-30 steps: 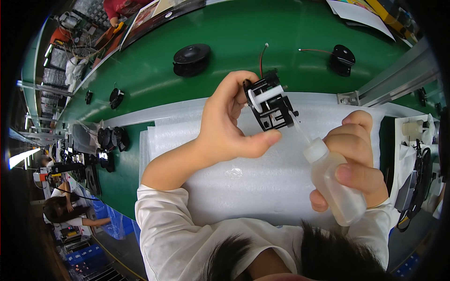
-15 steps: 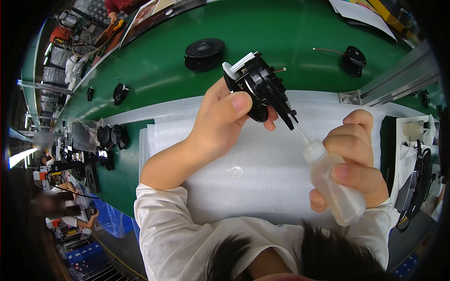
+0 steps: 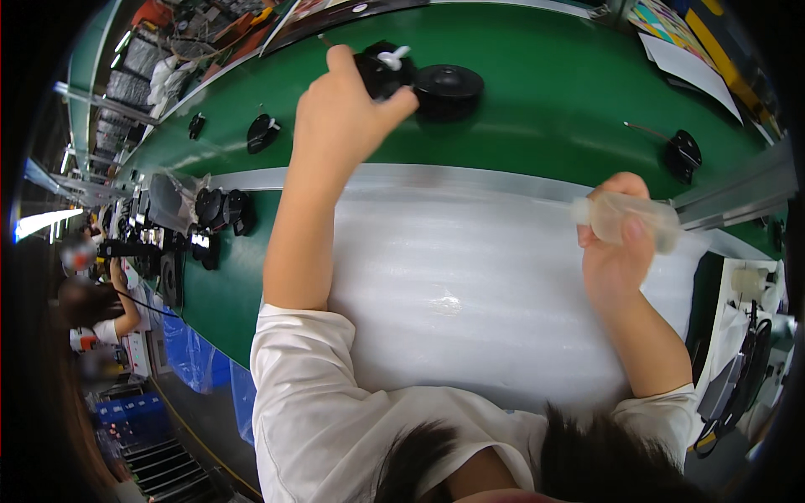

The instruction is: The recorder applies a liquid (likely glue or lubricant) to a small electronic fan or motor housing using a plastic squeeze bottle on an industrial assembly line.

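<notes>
My left hand (image 3: 340,113) is stretched out over the green surface, thumb and fingers round a black plastic mechanism (image 3: 377,75) with a small white part on it. The mechanism is slightly blurred, and my fingers hide some of it. Just to its right lies a round black domed part (image 3: 450,84), so close that I cannot tell whether they touch. On the right, my right hand (image 3: 612,264) is closed round a translucent squeeze bottle (image 3: 646,222) with a white cap. The bottle lies sideways in my grip, cap to the left, above the white foam sheet (image 3: 470,335).
More black parts lie on the green surface (image 3: 537,109), one with a wire (image 3: 683,155) at the right. Several dark parts (image 3: 222,210) cluster at the left. A metal bar (image 3: 738,189) rises at the right, beside a white tray (image 3: 717,335) with cables. A co-worker sits far left.
My left hand has moved up and away with the mechanism, from over the foam to the green surface. The bottle has come away from the mechanism, moved up and right, and tipped sideways.
</notes>
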Demonstrator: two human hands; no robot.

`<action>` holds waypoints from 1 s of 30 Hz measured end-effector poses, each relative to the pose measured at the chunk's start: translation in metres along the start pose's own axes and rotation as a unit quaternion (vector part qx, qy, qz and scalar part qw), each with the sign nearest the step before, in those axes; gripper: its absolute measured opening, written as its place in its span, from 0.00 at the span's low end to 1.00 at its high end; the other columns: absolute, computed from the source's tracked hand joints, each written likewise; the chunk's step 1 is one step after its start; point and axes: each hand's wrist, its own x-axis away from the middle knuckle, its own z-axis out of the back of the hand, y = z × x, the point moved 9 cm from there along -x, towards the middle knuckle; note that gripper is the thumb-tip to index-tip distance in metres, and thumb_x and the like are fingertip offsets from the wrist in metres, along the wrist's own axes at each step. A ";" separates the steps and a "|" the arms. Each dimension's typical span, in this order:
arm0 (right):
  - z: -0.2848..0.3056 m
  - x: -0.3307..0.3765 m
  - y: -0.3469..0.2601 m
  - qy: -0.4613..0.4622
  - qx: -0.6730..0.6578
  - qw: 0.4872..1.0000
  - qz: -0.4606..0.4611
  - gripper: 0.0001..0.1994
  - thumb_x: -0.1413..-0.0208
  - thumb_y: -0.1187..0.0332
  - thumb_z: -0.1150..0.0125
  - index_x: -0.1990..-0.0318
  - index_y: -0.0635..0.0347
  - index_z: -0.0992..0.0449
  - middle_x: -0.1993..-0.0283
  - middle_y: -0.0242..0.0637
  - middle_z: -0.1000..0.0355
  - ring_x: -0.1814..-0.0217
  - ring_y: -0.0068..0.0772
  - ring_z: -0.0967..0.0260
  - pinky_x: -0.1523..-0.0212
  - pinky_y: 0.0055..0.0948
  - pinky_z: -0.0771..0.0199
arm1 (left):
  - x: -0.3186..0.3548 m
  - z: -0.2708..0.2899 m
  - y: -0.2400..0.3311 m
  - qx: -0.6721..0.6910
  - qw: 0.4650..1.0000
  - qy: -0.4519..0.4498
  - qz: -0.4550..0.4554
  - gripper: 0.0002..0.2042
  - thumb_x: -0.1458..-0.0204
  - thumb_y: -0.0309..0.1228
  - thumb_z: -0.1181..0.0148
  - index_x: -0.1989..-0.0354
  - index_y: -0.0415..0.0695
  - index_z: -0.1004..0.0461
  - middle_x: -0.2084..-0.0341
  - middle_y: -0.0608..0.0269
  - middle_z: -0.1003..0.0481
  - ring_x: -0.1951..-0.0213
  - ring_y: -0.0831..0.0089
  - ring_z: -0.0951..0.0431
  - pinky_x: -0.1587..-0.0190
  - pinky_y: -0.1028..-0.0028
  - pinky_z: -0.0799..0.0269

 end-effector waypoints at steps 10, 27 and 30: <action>0.024 -0.008 0.043 0.105 -0.081 0.982 -0.135 0.19 0.56 0.54 0.49 0.63 0.60 0.35 0.75 0.29 0.40 0.78 0.22 0.43 0.78 0.19 0.47 | -0.021 -0.072 -0.107 -0.123 0.962 -0.156 0.187 0.36 0.69 0.59 0.46 0.60 0.35 0.33 0.67 0.51 0.27 0.63 0.60 0.27 0.63 0.68 0.32; 0.029 -0.008 0.049 0.110 -0.198 0.959 -0.170 0.17 0.54 0.57 0.49 0.64 0.62 0.32 0.75 0.30 0.37 0.77 0.25 0.42 0.75 0.23 0.42 | -0.022 -0.058 -0.252 -0.082 0.952 -0.180 0.236 0.35 0.72 0.39 0.40 0.47 0.51 0.39 0.55 0.48 0.33 0.53 0.59 0.33 0.51 0.71 0.40; 0.028 -0.009 0.048 0.098 -0.204 0.960 -0.165 0.16 0.54 0.58 0.49 0.63 0.62 0.32 0.75 0.31 0.37 0.77 0.25 0.42 0.74 0.24 0.41 | -0.026 -0.056 -0.239 -0.072 0.965 -0.177 0.182 0.33 0.74 0.37 0.39 0.50 0.48 0.36 0.59 0.49 0.31 0.58 0.59 0.30 0.55 0.71 0.36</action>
